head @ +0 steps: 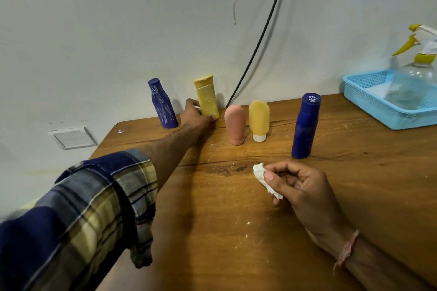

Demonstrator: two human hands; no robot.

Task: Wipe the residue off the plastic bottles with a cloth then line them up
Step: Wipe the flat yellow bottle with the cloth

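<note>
From the head view, your left hand [197,114] is stretched far across the wooden tabletop [212,220], its fingers wrapped around the lower part of the tall yellow bottle [207,98], which stands near the wall with crusty residue on its cap and front. Just left of it stands a blue bottle [162,104] marked with pale scratchy streaks. To the right of your left hand, a pink tube [234,123] and a yellow tube [259,119] stand cap-down, just beside each other. Further right and nearer you, a second blue bottle [305,125] stands upright, white smears on its cap.

Your right hand [300,186] rests low on the tabletop, fingers curled closed around a crumpled white cloth [261,176]. At the far right corner, a light blue basket [369,99] holds a clear spray bottle [411,82] with a yellow trigger. Pale crumbs dot the wood.
</note>
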